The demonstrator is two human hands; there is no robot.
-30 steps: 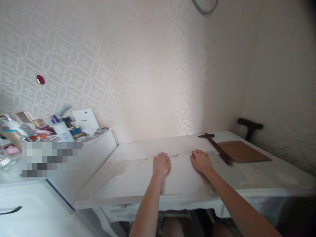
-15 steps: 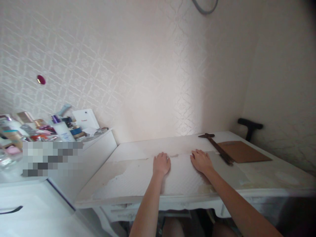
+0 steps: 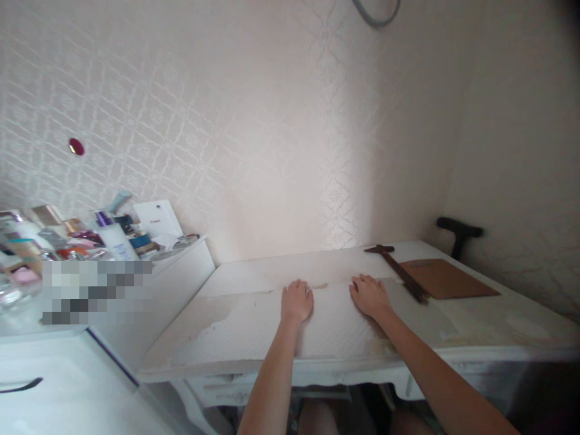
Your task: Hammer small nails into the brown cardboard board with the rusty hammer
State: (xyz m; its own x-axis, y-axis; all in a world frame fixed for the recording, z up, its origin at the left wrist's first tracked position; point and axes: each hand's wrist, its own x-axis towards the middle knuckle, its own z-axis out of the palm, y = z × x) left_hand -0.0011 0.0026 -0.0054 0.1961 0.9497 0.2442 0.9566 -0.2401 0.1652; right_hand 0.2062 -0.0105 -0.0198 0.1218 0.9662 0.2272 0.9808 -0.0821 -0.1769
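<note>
Pressing sheet (image 3: 272, 329) flat on table (image 3: 498, 329): L hand (image 3: 296, 300) & R hand (image 3: 369, 296) palms down, fingers loosely together, holding nothing. Keep pressure even; stay clear of stick (image 3: 401, 273).

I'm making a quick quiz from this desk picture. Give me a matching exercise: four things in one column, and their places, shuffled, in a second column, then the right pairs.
Things:
1. left hand
2. brown board
3. dark wooden tool
4. cosmetics bottles

Places:
A. flat on the far right part of the white table
B. palm down on the textured white sheet, beside the right hand
C. crowded on the cabinet at the left
D. lying between the right hand and the brown board

Pairs: 1-B, 2-A, 3-D, 4-C
</note>
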